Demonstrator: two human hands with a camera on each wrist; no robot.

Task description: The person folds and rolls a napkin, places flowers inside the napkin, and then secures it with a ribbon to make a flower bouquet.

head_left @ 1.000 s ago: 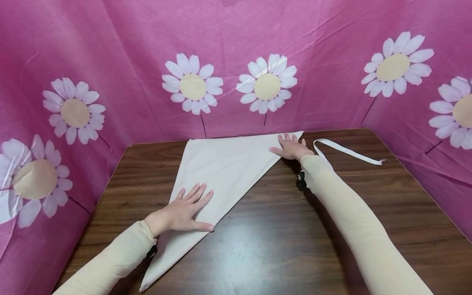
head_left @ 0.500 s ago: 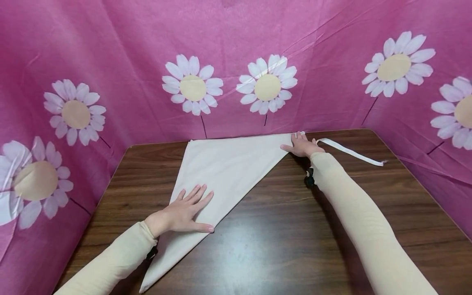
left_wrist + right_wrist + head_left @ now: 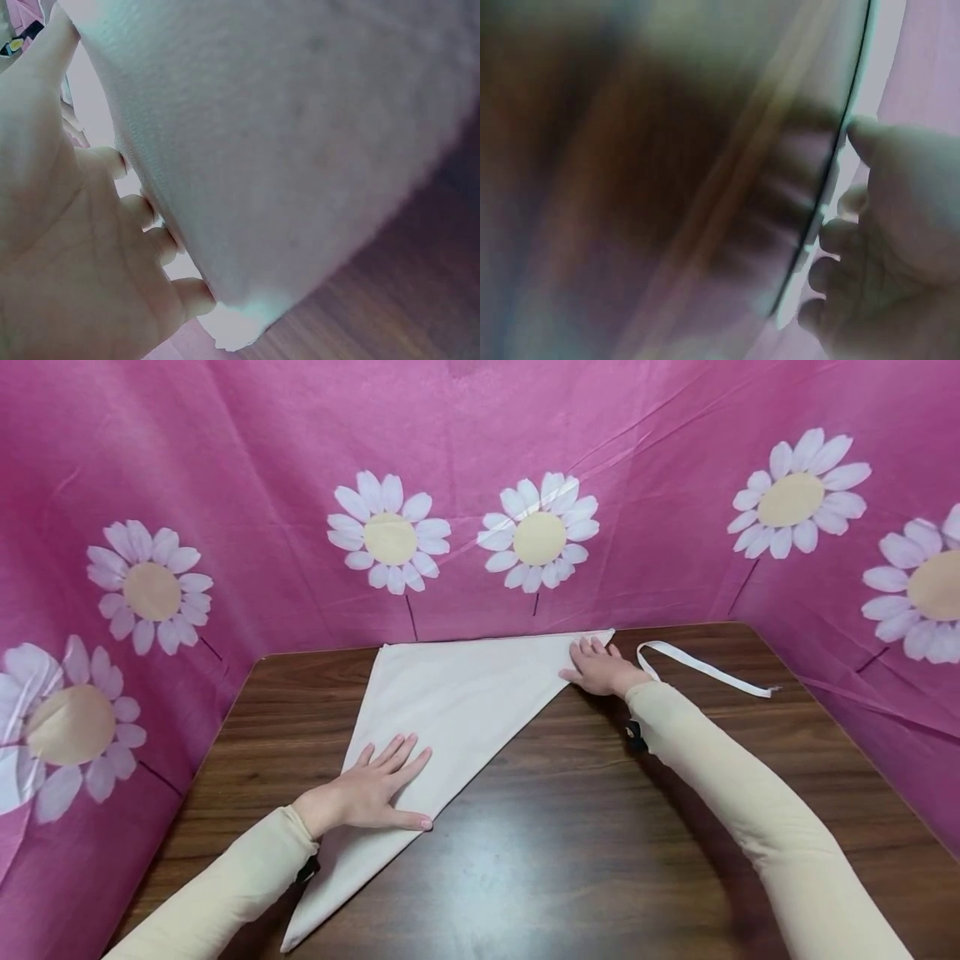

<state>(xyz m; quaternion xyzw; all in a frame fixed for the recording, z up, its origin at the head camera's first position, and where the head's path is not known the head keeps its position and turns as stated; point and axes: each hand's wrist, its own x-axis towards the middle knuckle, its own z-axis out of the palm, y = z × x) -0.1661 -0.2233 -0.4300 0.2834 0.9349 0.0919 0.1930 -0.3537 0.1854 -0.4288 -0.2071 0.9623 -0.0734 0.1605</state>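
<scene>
A white cloth (image 3: 442,702), folded into a triangle, lies on the wooden table with its long slanted edge facing right and toward me. Spread flat on its lower left part is my left hand (image 3: 363,792), the thumb at the slanted edge. My right hand (image 3: 597,667) rests near the far right corner, fingers extended on the fabric. In the left wrist view the cloth (image 3: 285,150) fills most of the picture beside the left palm (image 3: 82,247). The right wrist view is blurred; the right hand's fingertips (image 3: 838,236) touch the pale edge of the cloth (image 3: 870,82).
A white ribbon (image 3: 708,668) lies looped on the far right of the brown table (image 3: 570,852), partly behind the right forearm. A pink curtain (image 3: 465,410) with daisies surrounds the table at the back and both sides.
My right hand slid right toward the far corner of the cloth, then came back slightly left. The left hand has stayed in place, and the cloth looks unchanged.
</scene>
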